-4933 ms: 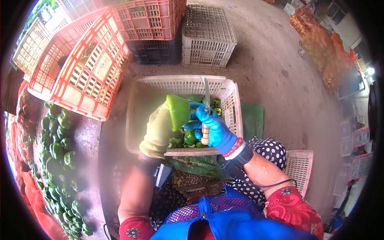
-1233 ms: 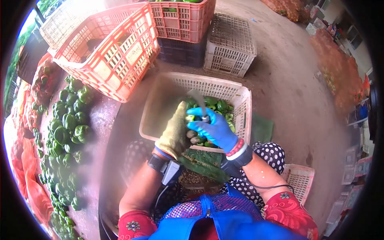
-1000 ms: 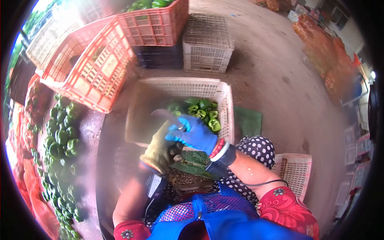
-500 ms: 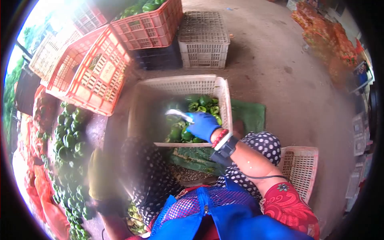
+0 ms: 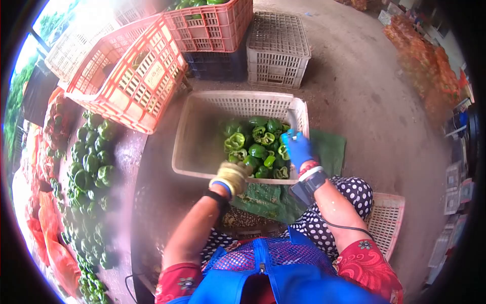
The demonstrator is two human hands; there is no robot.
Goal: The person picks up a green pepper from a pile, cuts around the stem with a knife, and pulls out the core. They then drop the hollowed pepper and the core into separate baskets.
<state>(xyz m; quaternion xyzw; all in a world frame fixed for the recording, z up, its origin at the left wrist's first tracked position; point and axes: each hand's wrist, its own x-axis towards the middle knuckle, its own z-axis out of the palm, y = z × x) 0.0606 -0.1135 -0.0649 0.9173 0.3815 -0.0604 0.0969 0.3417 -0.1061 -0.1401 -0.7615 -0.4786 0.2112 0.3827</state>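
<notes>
Left hand (image 5: 234, 175), yellow knit glove: curled at the near rim of the white slatted plastic crate (image 5: 202, 109); contents indiscernible. Right hand (image 5: 297, 147), blue glove: gripping a steel-bladed knife (image 5: 292, 120) at 2 o'clock of the cut green pepper pieces (image 5: 255, 147) inside the crate.

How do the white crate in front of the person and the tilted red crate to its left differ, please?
The white crate sits level and holds cut green peppers; the red crate leans on its side, its contents unclear. Both hands reach the white crate; none touches the red crate. Both are slatted plastic.

Left hand (image 5: 232, 176) (fawn glove) curled; right hand (image 5: 297, 147) (blue glove) closed, both forearms extended.
</notes>
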